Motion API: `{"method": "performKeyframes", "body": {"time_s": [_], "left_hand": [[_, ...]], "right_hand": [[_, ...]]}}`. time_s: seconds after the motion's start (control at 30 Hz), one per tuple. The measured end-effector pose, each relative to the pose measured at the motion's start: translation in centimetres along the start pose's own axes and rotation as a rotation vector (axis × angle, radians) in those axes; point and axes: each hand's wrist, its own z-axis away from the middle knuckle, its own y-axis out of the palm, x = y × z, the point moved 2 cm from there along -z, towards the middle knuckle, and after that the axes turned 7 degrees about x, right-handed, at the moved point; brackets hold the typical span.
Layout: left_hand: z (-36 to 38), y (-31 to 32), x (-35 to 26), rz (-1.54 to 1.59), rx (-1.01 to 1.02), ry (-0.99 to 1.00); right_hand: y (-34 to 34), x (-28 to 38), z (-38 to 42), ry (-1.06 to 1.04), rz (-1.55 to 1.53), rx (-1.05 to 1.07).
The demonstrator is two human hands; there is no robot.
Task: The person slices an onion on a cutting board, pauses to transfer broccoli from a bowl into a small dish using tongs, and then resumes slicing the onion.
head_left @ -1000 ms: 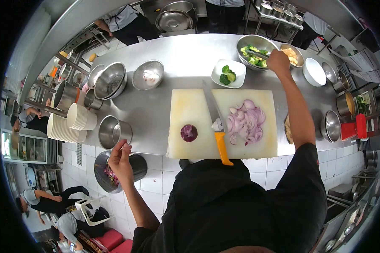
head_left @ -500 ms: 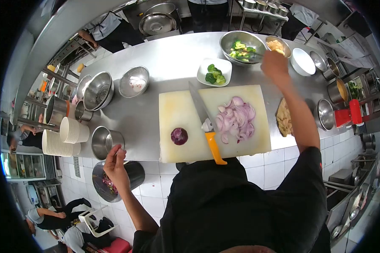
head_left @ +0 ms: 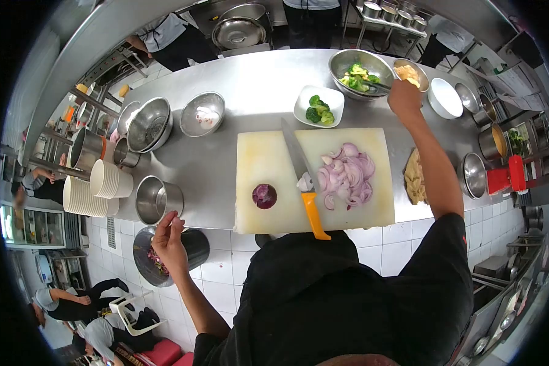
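- Broccoli (head_left: 357, 79) sits in the steel bowl (head_left: 375, 63), left of and beyond the right hand (head_left: 405, 99).
- That hand, closed round a utensil (head_left: 378, 86), blurred a moment ago, shows sharp now; tool still in the bowl, so work continues there.
- Left of it, a white dish (head_left: 303, 96) holds broccoli florets (head_left: 319, 111); just beyond, a small bowl (head_left: 422, 68) of pale pieces (head_left: 407, 74).
- Left hand (head_left: 169, 241): fingers bunched, can't tell if holding anything; beside it, a bin (head_left: 198, 250) with purple scraps (head_left: 157, 261).

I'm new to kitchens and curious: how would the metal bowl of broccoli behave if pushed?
The metal bowl would probably slide, since the steel table looks smooth. A push high on one side might tip it, as it seems to flare upward. It is likely light for its size, with broccoli only partly filling it.
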Motion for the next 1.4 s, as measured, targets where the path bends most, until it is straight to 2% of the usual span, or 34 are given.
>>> {"method": "performKeyframes", "body": {"time_s": [0.07,0.17,0.27,0.37,0.43,0.57,0.67,0.77,0.97,1.07,1.17,1.2,1.27,1.37,1.4], "left_hand": [[0.0,-0.1,0.2,0.015,0.011,0.002],[-0.2,0.3,-0.3,-0.039,0.018,-0.007],[-0.4,1.1,-0.8,-0.008,0.014,-0.008],[-0.5,1.0,-0.5,-0.025,0.045,0.002],[-0.2,0.4,0.2,-0.017,0.043,-0.001],[0.5,-1.2,1.8,0.004,0.012,-0.021],[0.9,-1.8,2.2,0.010,-0.004,-0.024],[0.8,-1.4,1.3,0.020,-0.020,-0.026],[0.9,-1.4,0.6,0.029,0.001,-0.007],[1.4,-2.1,0.9,0.021,-0.022,-0.019],[1.4,-2.4,0.9,-0.014,-0.030,-0.050],[1.2,-2.5,0.8,-0.033,-0.025,-0.060],[0.7,-2.2,0.5,-0.038,-0.015,-0.059],[-0.1,-1.0,-0.1,-0.020,0.002,-0.034],[-0.2,-0.7,-0.4,-0.033,0.011,-0.027]], "right_hand": [[-0.8,-0.3,0.4,0.002,-0.026,-0.089],[-1.8,1.2,2.4,-0.192,-0.116,-0.185],[-0.7,4.7,4.2,-0.219,-0.115,-0.073],[3.1,6.6,5.0,-0.100,-0.059,0.005],[5.7,6.4,6.0,-0.131,-0.056,0.016],[3.3,5.3,6.0,-0.153,-0.062,-0.028],[0.4,3.1,2.5,-0.094,-0.093,-0.098],[-0.5,2.5,-1.5,0.017,-0.056,0.146],[2.6,3.7,-3.0,0.017,-0.083,0.202],[3.9,1.1,-3.9,0.062,-0.150,0.132],[2.6,-0.4,-4.0,-0.126,-0.123,0.130],[0.9,0.2,-2.3,-0.222,-0.244,0.041],[0.9,1.7,-1.4,-0.314,-0.336,0.290],[0.4,5.4,1.4,-0.218,-0.661,0.630],[2.3,6.2,1.0,-0.228,-0.586,0.677]]}}
